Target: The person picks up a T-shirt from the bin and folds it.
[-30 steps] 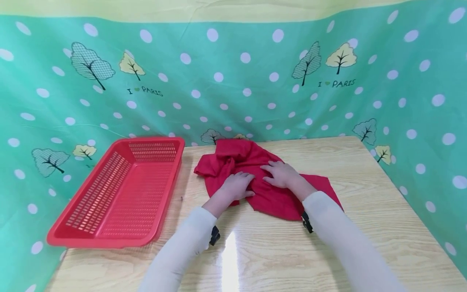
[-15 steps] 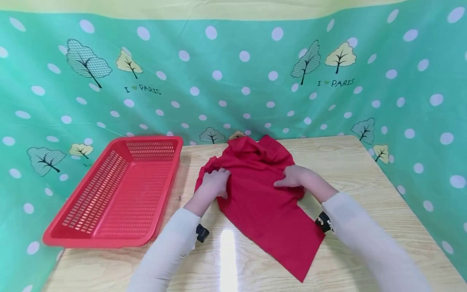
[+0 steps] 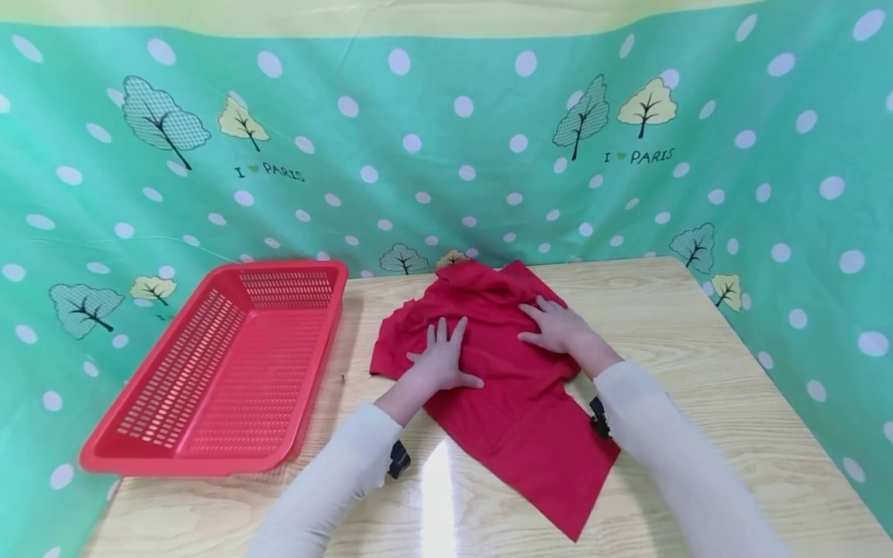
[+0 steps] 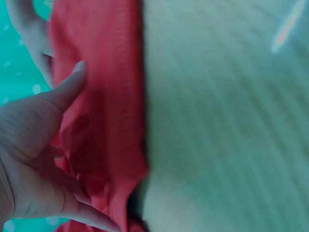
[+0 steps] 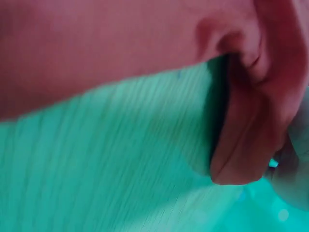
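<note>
A red cloth garment (image 3: 512, 403) lies spread over the middle of the table, rumpled at its far side. One flat corner of it points toward the front. My left hand (image 3: 441, 364) rests on its left part with the fingers spread. On the upper right part, my right hand (image 3: 554, 329) lies with fingers apart, touching the cloth. The left wrist view has my left hand (image 4: 36, 154) beside a stitched edge of the garment (image 4: 104, 96). In the right wrist view, a folded end of the garment (image 5: 248, 135) hides most of my right hand (image 5: 294, 169).
A red plastic basket (image 3: 307, 418) with slotted walls stands at the left of the wooden table (image 3: 698, 387). Behind and at the sides hangs a green dotted curtain (image 3: 446, 209). A bright light reflection (image 3: 438, 496) shows near the front.
The bunched garment has been spread, and its flat corner now reaches toward the front. My left hand moved left, then back right over the cloth; my right hand moved right, then slightly back.
</note>
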A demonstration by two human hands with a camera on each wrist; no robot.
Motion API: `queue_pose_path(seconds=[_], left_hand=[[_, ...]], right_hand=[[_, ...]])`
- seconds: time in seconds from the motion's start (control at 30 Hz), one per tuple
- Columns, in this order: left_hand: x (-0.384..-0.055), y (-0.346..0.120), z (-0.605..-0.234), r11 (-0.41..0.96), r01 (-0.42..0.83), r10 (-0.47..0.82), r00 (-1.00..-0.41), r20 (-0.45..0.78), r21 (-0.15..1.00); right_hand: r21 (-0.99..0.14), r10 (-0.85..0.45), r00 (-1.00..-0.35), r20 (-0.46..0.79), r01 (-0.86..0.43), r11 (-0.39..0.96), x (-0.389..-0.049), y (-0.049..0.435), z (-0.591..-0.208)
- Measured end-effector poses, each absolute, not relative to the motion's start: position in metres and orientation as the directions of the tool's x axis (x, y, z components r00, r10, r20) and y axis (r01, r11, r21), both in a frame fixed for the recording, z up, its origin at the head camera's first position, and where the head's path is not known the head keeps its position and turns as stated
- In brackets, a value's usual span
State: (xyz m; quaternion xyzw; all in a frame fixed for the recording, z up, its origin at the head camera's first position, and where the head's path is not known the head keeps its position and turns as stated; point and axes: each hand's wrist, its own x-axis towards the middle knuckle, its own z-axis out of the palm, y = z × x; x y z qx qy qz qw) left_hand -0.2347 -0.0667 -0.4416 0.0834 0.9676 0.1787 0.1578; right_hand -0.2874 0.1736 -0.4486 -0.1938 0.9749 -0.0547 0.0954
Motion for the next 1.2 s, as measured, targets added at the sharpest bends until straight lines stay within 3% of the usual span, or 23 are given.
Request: queue_pose_path(seconds=[0.27, 0.43, 0.5, 0.63, 0.73, 0.87, 1.0, 1.2], left_hand=[[-0.245, -0.094, -0.434, 0.946, 0.019, 0.162, -0.892, -0.422, 0.323], [-0.252, -0.111, -0.425, 0.973, 0.009, 0.112, -0.893, -0.436, 0.23], [-0.252, -0.113, -0.422, 0.977, 0.022, 0.112, -0.9, -0.422, 0.213], [-0.249, -0.109, -0.422, 0.954, 0.083, 0.195, -0.902, -0.385, 0.288], [-0.243, -0.1, -0.425, 0.918, 0.111, 0.264, -0.888, -0.375, 0.381], [-0.238, -0.087, -0.43, 0.912, 0.113, 0.281, -0.872, -0.401, 0.395], [-0.234, -0.078, -0.436, 0.93, 0.089, 0.245, -0.873, -0.423, 0.356], [-0.232, -0.077, -0.443, 0.944, 0.023, 0.186, -0.861, -0.473, 0.329]], right_hand=[[-0.027, -0.166, -0.936, -0.31, -0.166, 0.986, -0.277, 0.19, -0.431], [-0.038, -0.157, -0.917, -0.368, -0.154, 0.987, -0.272, 0.198, -0.413], [-0.074, -0.207, -0.932, -0.299, -0.193, 0.978, -0.271, 0.202, -0.409], [-0.106, -0.325, -0.946, -0.004, -0.323, 0.94, -0.271, 0.209, -0.413], [-0.085, -0.4, -0.896, 0.194, -0.422, 0.903, -0.273, 0.209, -0.422], [-0.057, -0.527, -0.801, 0.283, -0.563, 0.824, -0.274, 0.195, -0.433], [-0.062, -0.596, -0.785, 0.167, -0.612, 0.788, -0.277, 0.176, -0.439], [-0.106, -0.409, -0.907, -0.099, -0.399, 0.911, -0.287, 0.187, -0.451]])
